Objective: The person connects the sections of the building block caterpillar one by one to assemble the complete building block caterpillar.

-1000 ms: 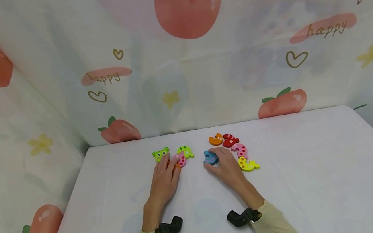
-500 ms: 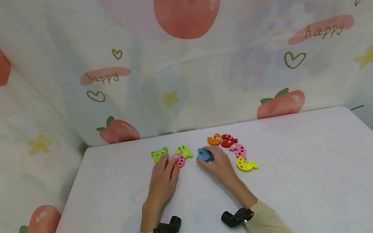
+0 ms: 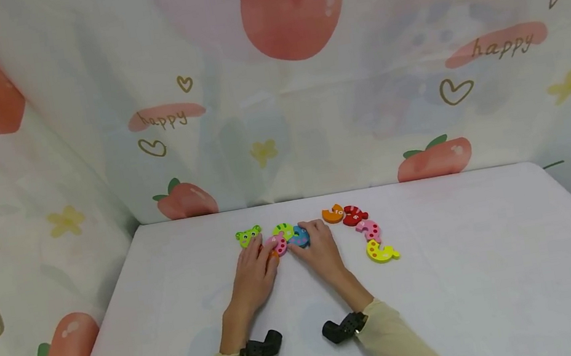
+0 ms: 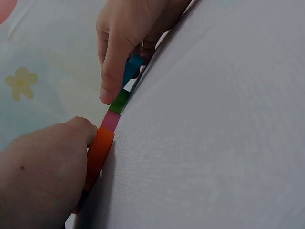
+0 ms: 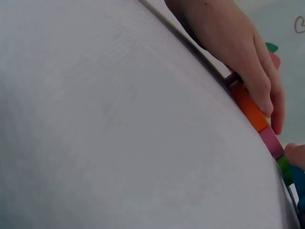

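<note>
Between the thumb and fingers of my right hand [image 3: 322, 254] is a blue, curved puzzle piece [image 3: 300, 237]. It sits against the right side of a striped green piece [image 3: 282, 230] in the head view. My left hand [image 3: 252, 271] rests over the left end of this row, its fingers laid across the pieces. A green head piece with a face [image 3: 247, 235] shows beyond those fingers. Beside them lie a spotted pink piece [image 3: 279, 245] and an orange piece [image 4: 98, 155], the latter mostly covered in the head view.
To the right, a separate curve of pieces lies on the white table [image 3: 480, 272]: orange [image 3: 333, 214], striped red [image 3: 354, 215], spotted pink [image 3: 368, 229] and yellow [image 3: 382, 252]. A printed fabric backdrop [image 3: 312, 136] rises behind the table and along its left side.
My right hand has carried the blue piece leftward, from near the right-hand curve of pieces up to the striped green piece. The left hand has stayed in place.
</note>
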Available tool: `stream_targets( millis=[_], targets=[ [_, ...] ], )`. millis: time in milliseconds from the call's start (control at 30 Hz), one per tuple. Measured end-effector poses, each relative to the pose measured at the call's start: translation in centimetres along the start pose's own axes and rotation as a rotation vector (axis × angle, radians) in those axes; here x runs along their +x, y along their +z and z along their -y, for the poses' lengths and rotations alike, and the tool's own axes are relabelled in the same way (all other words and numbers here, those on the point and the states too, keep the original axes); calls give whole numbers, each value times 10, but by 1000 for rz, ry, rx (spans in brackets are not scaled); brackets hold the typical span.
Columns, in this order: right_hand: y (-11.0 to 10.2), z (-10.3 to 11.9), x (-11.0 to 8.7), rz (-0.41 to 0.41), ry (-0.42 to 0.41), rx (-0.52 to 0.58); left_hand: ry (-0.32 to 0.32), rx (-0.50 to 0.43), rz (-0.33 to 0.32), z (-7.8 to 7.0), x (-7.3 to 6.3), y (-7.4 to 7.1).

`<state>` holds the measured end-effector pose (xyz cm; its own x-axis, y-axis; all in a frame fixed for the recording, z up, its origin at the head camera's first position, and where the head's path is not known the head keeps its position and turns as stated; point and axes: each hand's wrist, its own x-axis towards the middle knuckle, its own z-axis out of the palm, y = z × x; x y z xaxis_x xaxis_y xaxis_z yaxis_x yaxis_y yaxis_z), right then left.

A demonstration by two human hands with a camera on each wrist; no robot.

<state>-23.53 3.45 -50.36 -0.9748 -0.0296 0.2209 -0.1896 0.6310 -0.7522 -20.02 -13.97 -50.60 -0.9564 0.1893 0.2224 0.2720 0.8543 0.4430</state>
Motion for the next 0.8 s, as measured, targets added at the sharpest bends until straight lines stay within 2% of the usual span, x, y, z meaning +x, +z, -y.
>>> stream_targets(
  millis=[333,533,633,800],
  targets=[
    [3,-1,2,-9,16,-6,-1,-7,-8,0,0,0],
    [5,-1,3,1,26,-48,-4,-10,-1,-1,0,0],
    [3,-1,3,29,21,-61,-2,-10,-2,-1,0,-1],
    [-10,1,-3,131,2,-106,-17,2,10,-2,0,-2]
  ],
)
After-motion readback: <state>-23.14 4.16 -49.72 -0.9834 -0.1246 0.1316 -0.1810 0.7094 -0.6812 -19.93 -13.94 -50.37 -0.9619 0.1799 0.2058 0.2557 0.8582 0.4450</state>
